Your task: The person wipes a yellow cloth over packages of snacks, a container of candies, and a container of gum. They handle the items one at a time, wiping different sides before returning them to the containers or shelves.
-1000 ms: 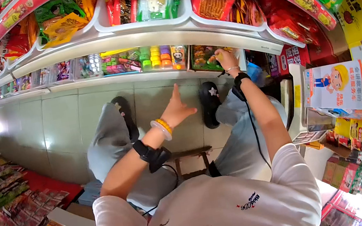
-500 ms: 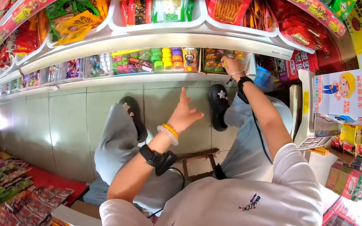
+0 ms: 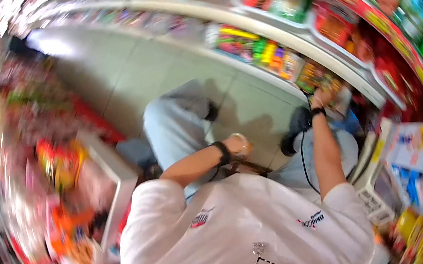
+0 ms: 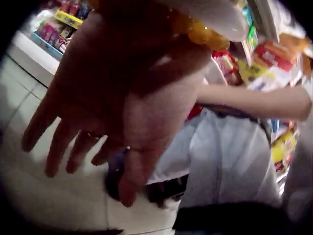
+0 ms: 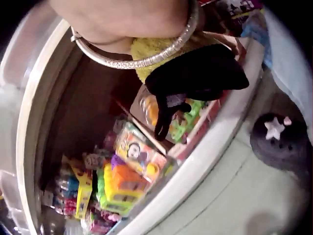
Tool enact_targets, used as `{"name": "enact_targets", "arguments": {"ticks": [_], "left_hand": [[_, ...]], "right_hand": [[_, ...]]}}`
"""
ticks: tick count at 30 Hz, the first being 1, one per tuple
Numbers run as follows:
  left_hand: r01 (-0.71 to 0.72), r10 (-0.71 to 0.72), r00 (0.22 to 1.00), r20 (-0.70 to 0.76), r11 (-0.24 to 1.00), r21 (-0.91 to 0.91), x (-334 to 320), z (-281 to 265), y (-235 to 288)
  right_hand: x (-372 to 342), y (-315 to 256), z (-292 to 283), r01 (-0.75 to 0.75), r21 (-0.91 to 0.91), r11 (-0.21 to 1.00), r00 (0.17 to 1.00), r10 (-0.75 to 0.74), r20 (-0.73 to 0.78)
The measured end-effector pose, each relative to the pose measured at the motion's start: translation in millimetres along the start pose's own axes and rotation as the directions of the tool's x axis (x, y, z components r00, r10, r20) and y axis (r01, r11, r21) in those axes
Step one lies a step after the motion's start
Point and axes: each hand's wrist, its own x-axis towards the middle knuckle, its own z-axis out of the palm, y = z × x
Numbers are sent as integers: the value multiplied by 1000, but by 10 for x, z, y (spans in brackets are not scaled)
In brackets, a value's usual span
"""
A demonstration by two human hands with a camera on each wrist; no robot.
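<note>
In the head view my right hand [image 3: 322,97] is at the low shelf, over a box of small colourful toys [image 3: 319,79]. From the right wrist, a silver bangle crosses that wrist, and a yellow fuzzy thing [image 5: 142,49] with a black strap-like part [image 5: 195,71] shows under the hand, which appears to grip it; the fingers themselves are hidden. The cardboard box [image 5: 205,126] lies right below. My left hand [image 4: 122,93], palm in view and fingers extended, holds nothing. Yellow beads [image 4: 200,34] and a pale bangle circle its wrist, and it hovers in front of my lap.
Beside the box stand orange and yellow toy tubs [image 5: 124,181] and a panda-printed pack [image 5: 137,152]. White trays of snack packets [image 3: 332,21] line the shelf above. A white open carton [image 3: 118,174] is at my left, a printed box [image 3: 418,146] at my right. My black shoe [image 5: 279,139] touches the tiled floor.
The head view has swung and blurred, showing more of the left-hand goods. My left hand has drawn back toward my body. The right hand stays at the toy box.
</note>
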Motion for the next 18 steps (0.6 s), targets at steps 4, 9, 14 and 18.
{"name": "enact_targets", "arguments": {"ticks": [4, 9, 14, 18], "left_hand": [[130, -148, 980, 134, 982, 138, -93, 228, 429], [256, -260, 938, 229, 965, 51, -20, 588, 458], [318, -305, 916, 259, 948, -10, 27, 703, 343], [376, -344, 888, 305, 925, -52, 49, 826, 168]], "right_hand": [[-909, -97, 337, 176, -169, 970, 959, -131, 250], [-2326, -274, 573, -23, 224, 974, 678, -149, 720], [-2943, -656, 182, 547, 36, 836, -226, 106, 968], [-3030, -798, -163, 763, 646, 16, -518, 612, 597]]}}
